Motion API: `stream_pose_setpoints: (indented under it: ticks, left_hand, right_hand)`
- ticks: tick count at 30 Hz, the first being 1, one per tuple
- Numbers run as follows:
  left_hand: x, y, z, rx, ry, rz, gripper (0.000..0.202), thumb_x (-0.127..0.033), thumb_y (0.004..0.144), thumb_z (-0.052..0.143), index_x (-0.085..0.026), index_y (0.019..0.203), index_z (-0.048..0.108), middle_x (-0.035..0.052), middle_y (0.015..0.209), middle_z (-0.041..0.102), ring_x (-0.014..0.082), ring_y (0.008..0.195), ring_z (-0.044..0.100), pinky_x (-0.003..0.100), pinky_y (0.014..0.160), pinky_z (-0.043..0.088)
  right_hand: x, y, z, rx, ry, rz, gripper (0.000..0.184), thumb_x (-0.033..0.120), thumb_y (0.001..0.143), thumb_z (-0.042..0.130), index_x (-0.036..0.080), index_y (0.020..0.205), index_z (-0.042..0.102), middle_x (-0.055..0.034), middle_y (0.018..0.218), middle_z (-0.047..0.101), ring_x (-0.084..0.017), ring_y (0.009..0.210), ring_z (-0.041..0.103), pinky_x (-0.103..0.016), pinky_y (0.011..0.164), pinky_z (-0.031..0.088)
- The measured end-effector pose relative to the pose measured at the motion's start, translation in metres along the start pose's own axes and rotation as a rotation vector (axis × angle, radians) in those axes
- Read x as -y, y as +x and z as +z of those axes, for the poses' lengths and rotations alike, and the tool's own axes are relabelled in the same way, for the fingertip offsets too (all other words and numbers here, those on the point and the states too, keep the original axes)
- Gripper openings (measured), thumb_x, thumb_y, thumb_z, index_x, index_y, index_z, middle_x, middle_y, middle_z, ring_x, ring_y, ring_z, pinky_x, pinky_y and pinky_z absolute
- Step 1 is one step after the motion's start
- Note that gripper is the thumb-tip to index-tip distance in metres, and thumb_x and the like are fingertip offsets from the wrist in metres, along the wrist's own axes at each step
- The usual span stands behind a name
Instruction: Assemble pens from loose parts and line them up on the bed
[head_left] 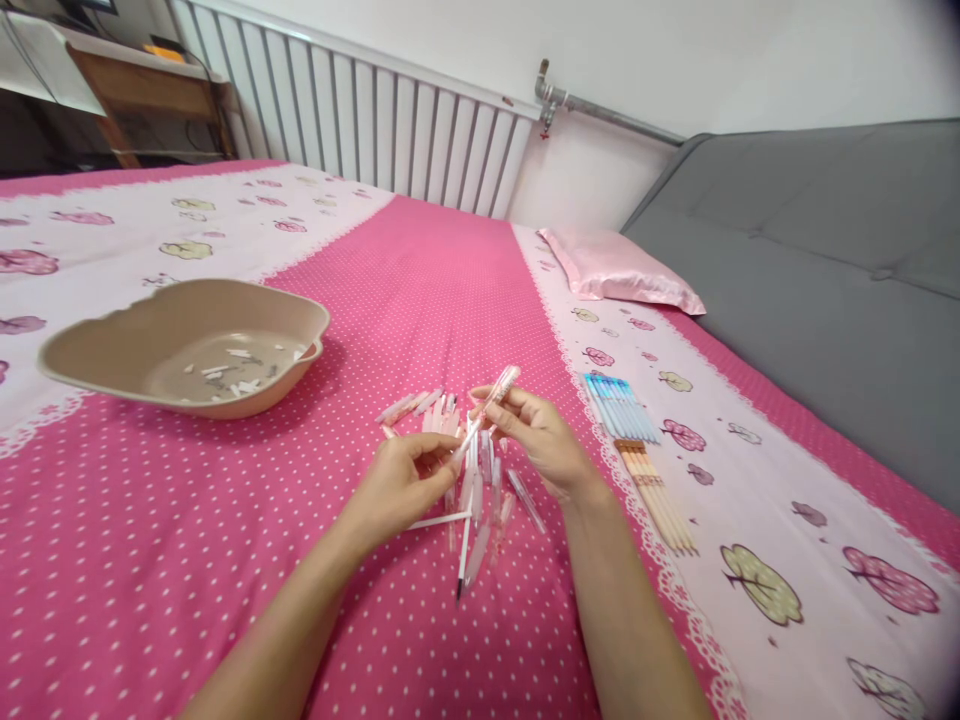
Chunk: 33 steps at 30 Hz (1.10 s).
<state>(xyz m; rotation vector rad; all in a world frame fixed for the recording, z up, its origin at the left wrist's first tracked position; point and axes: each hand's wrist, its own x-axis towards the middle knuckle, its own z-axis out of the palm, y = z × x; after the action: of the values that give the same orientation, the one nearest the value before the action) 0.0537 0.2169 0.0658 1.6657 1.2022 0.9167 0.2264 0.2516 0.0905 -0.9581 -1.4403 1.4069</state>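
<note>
Both my hands are closed on one slim pink-and-white pen (474, 430), held slantwise above the bed. My left hand (405, 485) pinches its lower white end. The fingers of my right hand (544, 435) grip the upper part, and its pink end (508, 378) sticks out beyond them. Under and around my hands lies a loose pile of pink and clear pen parts (480, 490). A white pen refill with a dark tip (463, 560) points toward me there. Another white stick (442, 520) lies crosswise near my left wrist. My fingers partly hide the pile.
A beige basin (292, 385) with small white pieces (244, 385) inside stands at left. To the right lie a row of blue pens (622, 408) and a row of orange-brown pens (656, 495). Farther back are a pink pillow (619, 270), a grey headboard (817, 230) and a radiator (360, 110).
</note>
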Motion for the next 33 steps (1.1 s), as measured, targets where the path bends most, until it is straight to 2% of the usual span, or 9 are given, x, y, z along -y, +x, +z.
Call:
stream_pose_setpoints:
  ticks: [8, 14, 23, 33]
  left_hand:
    - [0.0008, -0.0015, -0.0012, -0.002, 0.005, -0.001, 0.029, -0.022, 0.076, 0.053, -0.013, 0.098, 0.069, 0.0033, 0.072, 0.069, 0.016, 0.07, 0.06, 0.026, 0.065, 0.044]
    - [0.0031, 0.0002, -0.0009, -0.004, -0.041, 0.016, 0.029, -0.022, 0.077, 0.053, -0.014, 0.099, 0.069, 0.0041, 0.082, 0.071, 0.0146, 0.069, 0.06, 0.026, 0.065, 0.045]
    - [0.001, -0.0002, -0.0007, -0.008, -0.075, -0.004, 0.03, -0.021, 0.076, 0.054, -0.011, 0.101, 0.067, 0.0055, 0.083, 0.072, 0.0144, 0.068, 0.061, 0.026, 0.064, 0.046]
    - [0.0015, 0.0007, 0.0005, -0.03, -0.061, 0.02, 0.028, -0.023, 0.076, 0.055, -0.013, 0.098, 0.068, 0.0046, 0.084, 0.072, 0.0134, 0.067, 0.059, 0.025, 0.063, 0.046]
  right_hand:
    - [-0.0045, 0.0013, 0.0013, 0.092, 0.02, -0.006, 0.022, 0.024, 0.08, 0.06, 0.019, 0.101, 0.063, -0.001, 0.081, 0.062, -0.009, 0.074, 0.056, -0.024, 0.072, 0.045]
    - [-0.0046, 0.001, 0.003, 0.121, 0.036, -0.002, 0.02, 0.023, 0.08, 0.06, 0.018, 0.099, 0.064, -0.0001, 0.079, 0.061, -0.008, 0.072, 0.056, -0.024, 0.073, 0.046]
    - [-0.005, 0.0014, 0.0025, 0.126, 0.029, -0.005, 0.022, 0.024, 0.081, 0.06, 0.018, 0.102, 0.063, -0.0006, 0.08, 0.061, -0.008, 0.073, 0.057, -0.024, 0.074, 0.047]
    - [-0.0068, 0.0009, 0.0042, 0.121, 0.049, -0.004, 0.028, 0.03, 0.077, 0.066, 0.019, 0.101, 0.063, -0.0008, 0.082, 0.062, -0.009, 0.075, 0.058, -0.025, 0.076, 0.048]
